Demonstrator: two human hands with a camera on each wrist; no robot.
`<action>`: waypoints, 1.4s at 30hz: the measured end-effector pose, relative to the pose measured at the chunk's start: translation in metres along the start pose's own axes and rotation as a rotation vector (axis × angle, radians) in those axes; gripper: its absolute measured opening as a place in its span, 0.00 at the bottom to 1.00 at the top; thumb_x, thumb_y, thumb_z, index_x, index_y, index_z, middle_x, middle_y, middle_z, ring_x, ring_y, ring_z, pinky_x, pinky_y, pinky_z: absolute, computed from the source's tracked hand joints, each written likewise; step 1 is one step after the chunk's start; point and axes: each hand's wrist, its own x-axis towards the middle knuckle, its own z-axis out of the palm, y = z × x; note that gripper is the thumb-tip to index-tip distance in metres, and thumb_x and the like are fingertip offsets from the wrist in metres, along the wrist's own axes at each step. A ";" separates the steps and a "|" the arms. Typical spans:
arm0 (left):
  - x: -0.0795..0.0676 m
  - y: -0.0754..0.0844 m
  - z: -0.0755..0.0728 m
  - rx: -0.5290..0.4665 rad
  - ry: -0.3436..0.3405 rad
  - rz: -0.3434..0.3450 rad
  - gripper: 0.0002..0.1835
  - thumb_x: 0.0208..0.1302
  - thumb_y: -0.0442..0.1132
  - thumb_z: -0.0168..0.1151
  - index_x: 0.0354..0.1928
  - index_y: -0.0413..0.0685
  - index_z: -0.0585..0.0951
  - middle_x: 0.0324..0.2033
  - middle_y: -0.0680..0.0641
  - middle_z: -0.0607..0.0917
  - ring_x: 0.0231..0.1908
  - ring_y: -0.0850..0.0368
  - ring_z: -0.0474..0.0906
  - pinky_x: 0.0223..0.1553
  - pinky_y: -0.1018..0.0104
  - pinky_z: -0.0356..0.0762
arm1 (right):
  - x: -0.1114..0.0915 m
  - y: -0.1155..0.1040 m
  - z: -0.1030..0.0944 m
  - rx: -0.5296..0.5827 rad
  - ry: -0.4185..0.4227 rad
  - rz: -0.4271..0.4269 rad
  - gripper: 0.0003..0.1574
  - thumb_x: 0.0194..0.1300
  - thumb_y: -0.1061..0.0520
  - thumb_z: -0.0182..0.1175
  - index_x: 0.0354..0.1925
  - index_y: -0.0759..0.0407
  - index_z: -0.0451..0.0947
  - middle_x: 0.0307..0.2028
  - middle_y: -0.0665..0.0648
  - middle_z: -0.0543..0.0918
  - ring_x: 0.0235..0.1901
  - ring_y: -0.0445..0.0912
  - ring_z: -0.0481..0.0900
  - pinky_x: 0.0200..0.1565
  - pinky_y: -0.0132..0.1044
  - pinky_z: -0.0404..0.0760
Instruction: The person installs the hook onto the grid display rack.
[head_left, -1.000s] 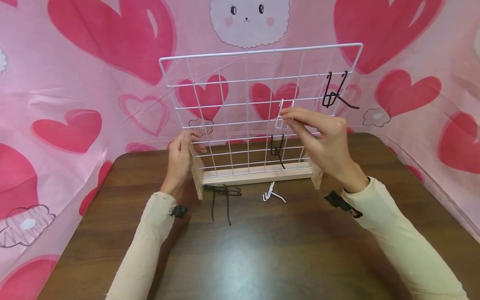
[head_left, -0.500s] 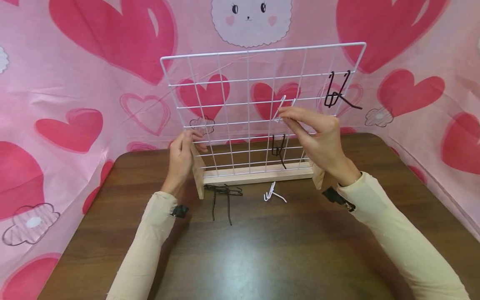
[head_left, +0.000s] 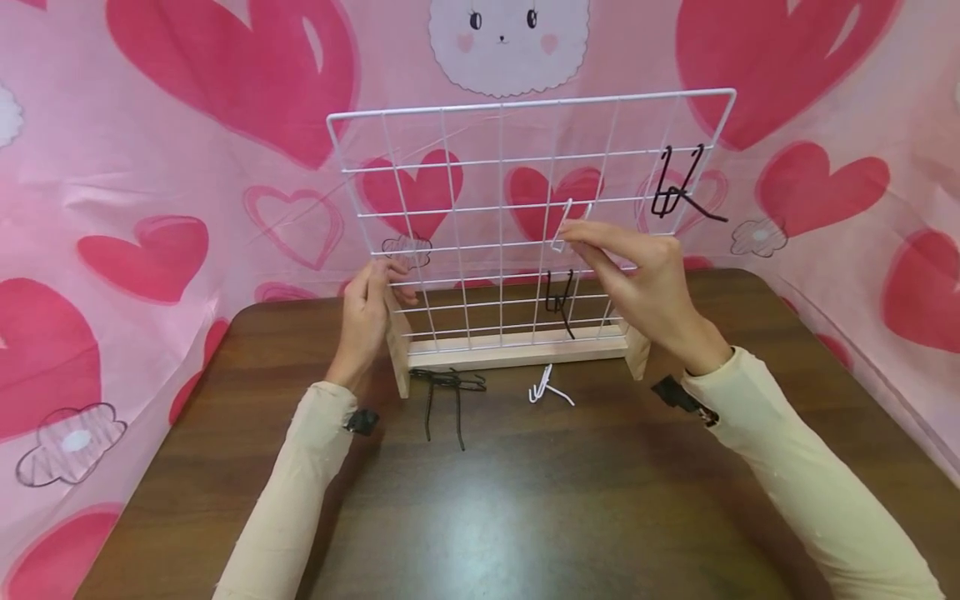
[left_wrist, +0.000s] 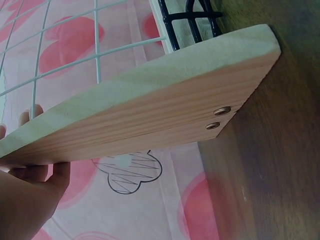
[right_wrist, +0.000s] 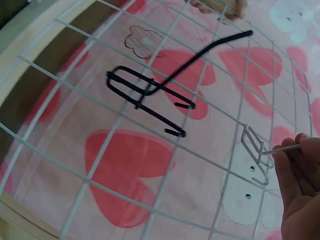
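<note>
A white wire grid panel (head_left: 501,205) stands upright in a wooden base (head_left: 517,348). My left hand (head_left: 367,310) grips the wooden side piece (left_wrist: 150,105) at the grid's left edge, fingers on one side and thumb on the other. Between thumb and fingertips, my right hand (head_left: 645,279) pinches the prong of a white wire hook (right_wrist: 255,150). That hook is at the grid's front, right of its middle; whether its bent ends sit over a wire, I cannot tell. One black hook (right_wrist: 145,90) hangs low on the grid, another black hook (head_left: 671,187) at the upper right.
On the brown table (head_left: 480,500), a tangle of black hooks (head_left: 447,381) lies before the base's left end. A single white hook (head_left: 547,387) lies to their right. A pink heart-print cloth (head_left: 180,100) hangs behind and at the sides.
The white hook in my right hand was raised and tipped half a second ago, and has come down slightly since. My left hand keeps its grip on the side piece.
</note>
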 end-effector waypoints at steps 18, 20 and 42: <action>-0.001 -0.001 0.000 0.014 -0.006 -0.005 0.21 0.80 0.35 0.37 0.42 0.23 0.76 0.33 0.25 0.80 0.30 0.26 0.78 0.36 0.49 0.85 | 0.009 -0.006 0.005 -0.033 0.009 -0.013 0.16 0.58 0.75 0.66 0.45 0.65 0.87 0.45 0.57 0.88 0.48 0.48 0.86 0.56 0.32 0.80; -0.001 -0.002 0.000 0.015 -0.007 -0.003 0.21 0.80 0.35 0.37 0.41 0.24 0.76 0.32 0.25 0.80 0.30 0.26 0.78 0.36 0.48 0.85 | 0.004 -0.003 0.006 -0.045 -0.004 -0.022 0.16 0.59 0.74 0.66 0.46 0.65 0.86 0.46 0.58 0.88 0.48 0.48 0.86 0.56 0.31 0.80; 0.005 -0.035 -0.004 0.001 0.012 0.006 0.23 0.81 0.43 0.40 0.43 0.29 0.77 0.30 0.25 0.80 0.27 0.37 0.82 0.33 0.57 0.86 | -0.022 -0.009 0.003 -0.078 -0.011 0.163 0.23 0.68 0.70 0.55 0.59 0.60 0.80 0.57 0.55 0.82 0.57 0.46 0.80 0.44 0.21 0.75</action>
